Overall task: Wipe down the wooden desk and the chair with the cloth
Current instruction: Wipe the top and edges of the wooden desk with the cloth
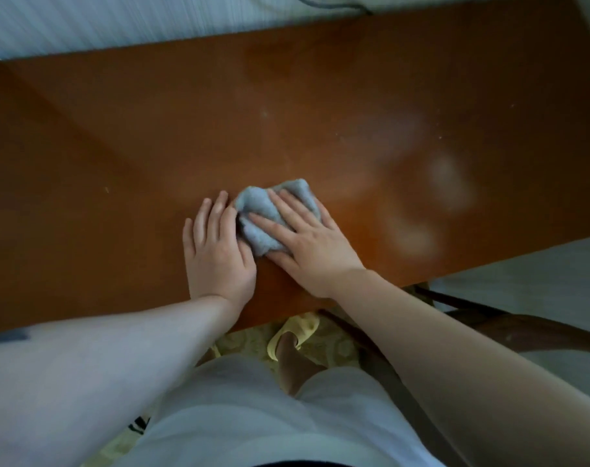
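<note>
The grey cloth is pressed onto the bench by the flat, spread right hand, the left hand laid flat, fingers straight, touching its edge.

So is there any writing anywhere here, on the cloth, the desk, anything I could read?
None: no word, label, number or sign shows.
Cloth: plain grey, no tag visible.
Desk: bare wood with pale smudges, no print.
Chair: dark wood, unmarked.
</note>
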{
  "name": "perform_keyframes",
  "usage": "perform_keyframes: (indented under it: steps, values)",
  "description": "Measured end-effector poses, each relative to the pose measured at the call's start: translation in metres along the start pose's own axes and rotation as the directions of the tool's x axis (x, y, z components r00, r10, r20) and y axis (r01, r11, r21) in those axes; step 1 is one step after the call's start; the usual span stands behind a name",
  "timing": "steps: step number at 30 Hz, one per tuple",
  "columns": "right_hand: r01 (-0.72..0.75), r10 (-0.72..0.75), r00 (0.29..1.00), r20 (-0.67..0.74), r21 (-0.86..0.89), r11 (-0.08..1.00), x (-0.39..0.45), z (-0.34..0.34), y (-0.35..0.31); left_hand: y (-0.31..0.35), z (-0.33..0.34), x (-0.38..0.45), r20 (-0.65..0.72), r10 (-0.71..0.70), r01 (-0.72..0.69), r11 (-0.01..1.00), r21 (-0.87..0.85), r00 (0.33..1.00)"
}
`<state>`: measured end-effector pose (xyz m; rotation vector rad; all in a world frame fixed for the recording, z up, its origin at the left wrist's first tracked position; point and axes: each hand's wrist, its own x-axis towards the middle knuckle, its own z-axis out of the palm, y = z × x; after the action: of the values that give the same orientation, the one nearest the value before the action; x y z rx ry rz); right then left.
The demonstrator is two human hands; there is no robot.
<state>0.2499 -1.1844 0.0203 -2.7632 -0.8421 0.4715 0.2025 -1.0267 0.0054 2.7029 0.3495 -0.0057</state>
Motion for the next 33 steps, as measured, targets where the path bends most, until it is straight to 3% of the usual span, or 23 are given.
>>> perform_keyframes:
  steps: [1, 3, 4, 5, 8, 9, 10, 13, 15, 17, 20, 22, 24, 26, 30, 33]
  values:
    - [-0.131, 0.132, 0.991, -0.031, 0.050, 0.990, -0.004, 0.000, 0.008, 0.001, -0.001, 0.000, -0.007, -0.002, 0.002, 1.000, -0.005, 1.000]
    - [-0.403, 0.417, 0.896, -0.155, 0.112, 0.908, -0.026, 0.007, 0.005, 0.002, -0.002, 0.000, -0.006, -0.006, 0.006, 1.000, 0.000, 1.000]
    - [-0.459, 0.472, 0.859, -0.196, 0.111, 0.881, -0.040, 0.012, -0.005, 0.002, -0.002, 0.000, -0.003, -0.007, 0.007, 1.000, 0.003, 1.000]
    - [-0.455, 0.464, 0.870, -0.167, 0.090, 0.886, -0.052, 0.017, -0.015, 0.003, -0.002, 0.000, -0.001, -0.005, 0.005, 1.000, 0.000, 1.000]
    - [-0.224, 0.224, 0.974, 0.030, 0.027, 0.974, -0.063, 0.018, -0.022, 0.002, -0.003, 0.001, -0.020, 0.006, -0.006, 1.000, -0.001, 1.000]
    - [-0.171, 0.170, 0.983, 0.064, 0.000, 0.985, -0.060, 0.008, -0.019, 0.003, -0.006, 0.001, -0.009, 0.001, -0.001, 1.000, 0.001, 1.000]
    - [-0.122, 0.123, 0.992, 0.013, -0.059, 0.991, -0.056, 0.007, -0.012, 0.005, -0.008, 0.001, 0.016, -0.009, 0.009, 1.000, -0.003, 1.000]
    - [-0.178, 0.180, 0.983, 0.031, -0.056, 0.982, -0.039, -0.012, -0.011, 0.011, -0.016, 0.002, 0.120, -0.054, 0.053, 0.999, 0.010, 0.991]
    - [-0.133, 0.134, 0.991, 0.009, -0.094, 0.987, -0.030, -0.007, -0.012, 0.009, -0.020, 0.005, 0.202, -0.051, 0.041, 0.998, 0.055, 0.978]
    - [-0.225, 0.229, 0.969, 0.093, -0.050, 0.973, -0.027, -0.010, -0.016, 0.005, -0.027, 0.010, 0.312, -0.035, 0.007, 0.996, 0.092, 0.950]
    - [-0.326, 0.327, 0.944, 0.050, -0.030, 0.945, -0.036, -0.006, -0.017, -0.004, -0.036, 0.013, 0.432, -0.011, -0.054, 0.989, 0.138, 0.902]
    - [-0.236, 0.244, 0.963, 0.117, -0.073, 0.969, -0.045, -0.005, -0.022, -0.005, -0.035, 0.010, 0.452, -0.028, -0.059, 0.982, 0.178, 0.891]
    - [-0.048, 0.066, 0.976, 0.207, -0.094, 0.994, -0.046, -0.008, -0.026, -0.002, -0.031, 0.008, 0.457, -0.038, -0.065, 0.976, 0.207, 0.889]
    - [0.034, -0.002, 0.975, 0.221, -0.139, 0.990, -0.033, -0.013, -0.017, -0.003, -0.029, 0.007, 0.459, -0.044, -0.062, 0.975, 0.214, 0.887]
    - [-0.243, 0.257, 0.958, 0.130, -0.115, 0.963, -0.031, -0.013, 0.005, -0.016, -0.033, 0.004, 0.512, -0.009, -0.104, 0.976, 0.193, 0.859]
    - [-0.170, 0.191, 0.965, 0.183, -0.122, 0.978, -0.052, -0.015, -0.001, -0.020, -0.035, 0.003, 0.541, 0.005, -0.123, 0.975, 0.183, 0.841]
